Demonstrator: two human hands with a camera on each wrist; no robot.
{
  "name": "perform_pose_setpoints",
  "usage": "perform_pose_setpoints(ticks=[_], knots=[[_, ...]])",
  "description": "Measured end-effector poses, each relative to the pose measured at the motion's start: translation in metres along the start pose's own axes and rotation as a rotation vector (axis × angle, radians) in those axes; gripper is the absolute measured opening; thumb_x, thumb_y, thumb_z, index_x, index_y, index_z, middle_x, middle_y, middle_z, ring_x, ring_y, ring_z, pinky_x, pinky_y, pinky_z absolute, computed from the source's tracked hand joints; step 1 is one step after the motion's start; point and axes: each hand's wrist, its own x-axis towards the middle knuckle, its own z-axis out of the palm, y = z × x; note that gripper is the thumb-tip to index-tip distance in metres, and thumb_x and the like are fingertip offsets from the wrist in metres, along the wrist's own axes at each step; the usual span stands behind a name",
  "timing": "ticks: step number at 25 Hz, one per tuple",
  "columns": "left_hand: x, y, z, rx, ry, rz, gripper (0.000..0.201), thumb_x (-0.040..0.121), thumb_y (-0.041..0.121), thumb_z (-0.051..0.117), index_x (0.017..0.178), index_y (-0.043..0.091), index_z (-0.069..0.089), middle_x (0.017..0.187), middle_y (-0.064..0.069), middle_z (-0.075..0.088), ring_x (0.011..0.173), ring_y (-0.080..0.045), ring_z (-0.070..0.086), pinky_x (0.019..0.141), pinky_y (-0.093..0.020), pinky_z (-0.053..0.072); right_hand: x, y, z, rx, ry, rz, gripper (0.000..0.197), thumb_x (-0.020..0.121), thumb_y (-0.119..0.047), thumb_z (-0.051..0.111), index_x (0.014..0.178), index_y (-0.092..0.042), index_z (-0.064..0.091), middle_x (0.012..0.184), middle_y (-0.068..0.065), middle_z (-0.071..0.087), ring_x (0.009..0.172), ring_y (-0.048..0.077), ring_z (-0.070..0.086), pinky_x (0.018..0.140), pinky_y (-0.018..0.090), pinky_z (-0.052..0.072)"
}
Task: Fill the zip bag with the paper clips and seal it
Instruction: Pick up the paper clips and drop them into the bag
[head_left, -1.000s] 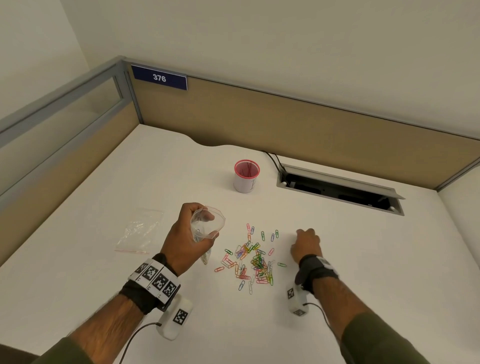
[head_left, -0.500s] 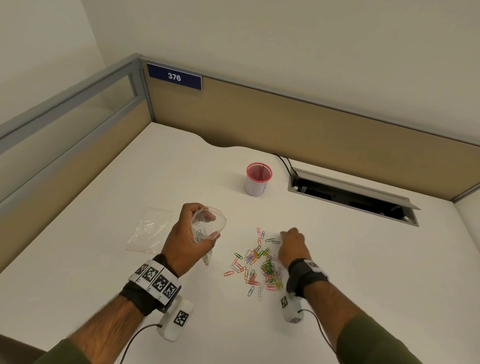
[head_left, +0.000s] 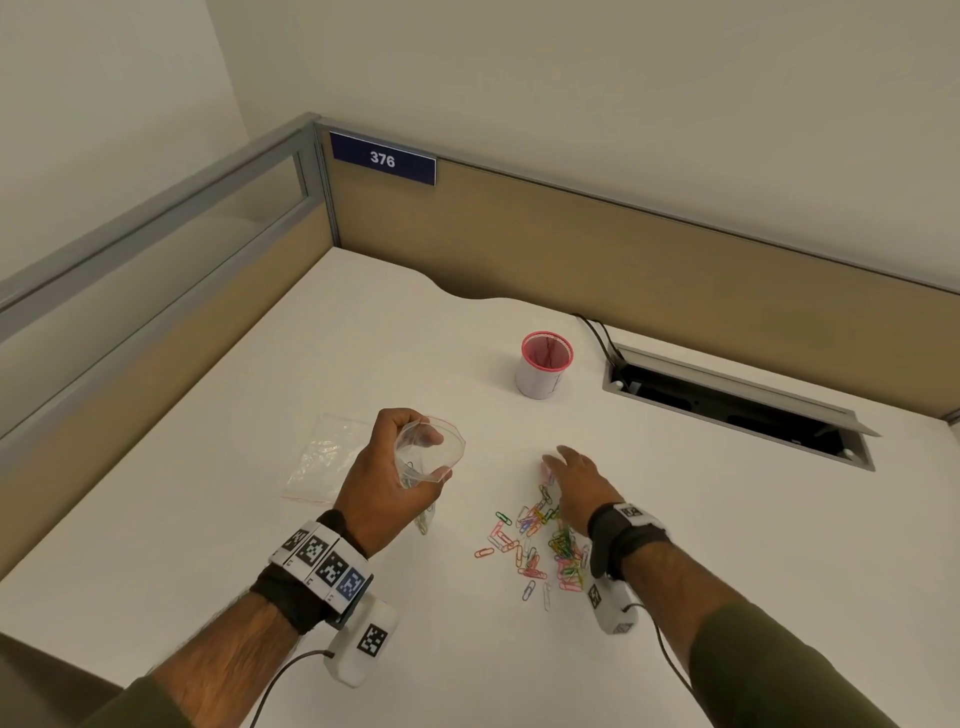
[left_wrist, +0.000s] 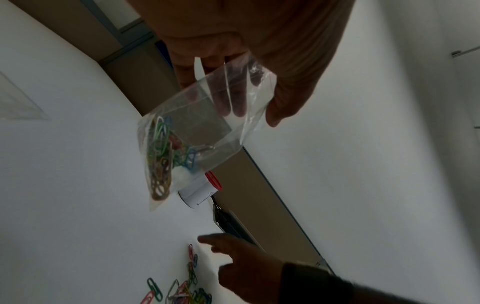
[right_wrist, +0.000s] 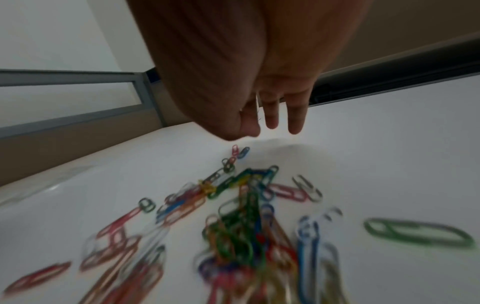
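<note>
I hold the small clear plastic zip bag (head_left: 428, 457) up in my left hand (head_left: 382, 483), just above the white counter (head_left: 208, 545). My fingers curl round its top and keep the mouth wide open, facing up. A few coloured clips already sit at the bottom of it (left_wrist: 162, 156).

My right hand (head_left: 574, 486) is flat and loose over the far end of the pile of coloured paper clips (head_left: 535, 545). Its fingers are spread and hold nothing. The fingertips (right_wrist: 296, 125) hang just above the top two clips, a pink one and a blue one.

The pile lies in a long strip that runs from my fingertips back under my wrist, toward my body. So most clips are behind my fingers, not in front of them. I think I need to pull my right hand back a bit to pinch a bunch.

The bag mouth is to the left of that hand, near, with bare counter between. My right hand is much closer to the clips, so it should do the picking.
</note>
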Motion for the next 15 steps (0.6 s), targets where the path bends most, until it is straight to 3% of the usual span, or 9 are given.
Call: perform_pose_setpoints(ticks=[3,10,13,15], knots=[[-0.003,0.0,-0.002,0.003,-0.006,0.004,0.056,0.078,0.007,0.08,0.117,0.021,0.042,0.109,0.006,0.066,0.113,-0.002,0.06,0.09,-0.001,0.039,0.007,-0.01,-0.003,-0.082,-0.117,-0.09,0.077,0.083,0.007,0.048,0.15,-0.019,0.021,0.161,0.003,0.006,0.148,0.024,0.008,0.119,0.042,0.022],[-0.01,-0.001,-0.001,-0.012,-0.007,0.025,0.056,0.078,0.006,0.08,0.117,0.017,0.043,0.108,0.003,0.066,0.112,-0.007,0.061,0.09,-0.002,0.041,-0.059,0.004,0.041,-0.105,-0.04,-0.214,0.064,0.087,-0.008,0.056,0.144,-0.022,0.031,0.155,0.003,0.022,0.142,0.024,0.023,0.114,0.037,0.032],[-0.016,0.001,0.006,-0.019,-0.024,0.019,0.056,0.079,0.007,0.08,0.118,0.018,0.042,0.108,0.003,0.066,0.114,-0.01,0.061,0.089,-0.002,0.042,-0.086,0.019,0.034,0.056,0.059,-0.071,0.061,0.09,-0.013,0.054,0.145,-0.026,0.032,0.154,0.001,0.024,0.139,0.021,0.029,0.11,0.035,0.038],[-0.019,0.003,0.01,-0.017,-0.037,0.02,0.056,0.079,0.008,0.08,0.118,0.018,0.042,0.108,0.004,0.065,0.115,-0.01,0.06,0.089,-0.001,0.041,-0.097,0.029,0.03,0.07,0.019,0.02,0.073,0.083,-0.029,0.066,0.145,-0.029,0.029,0.151,0.001,0.027,0.136,0.022,0.032,0.106,0.038,0.042]])
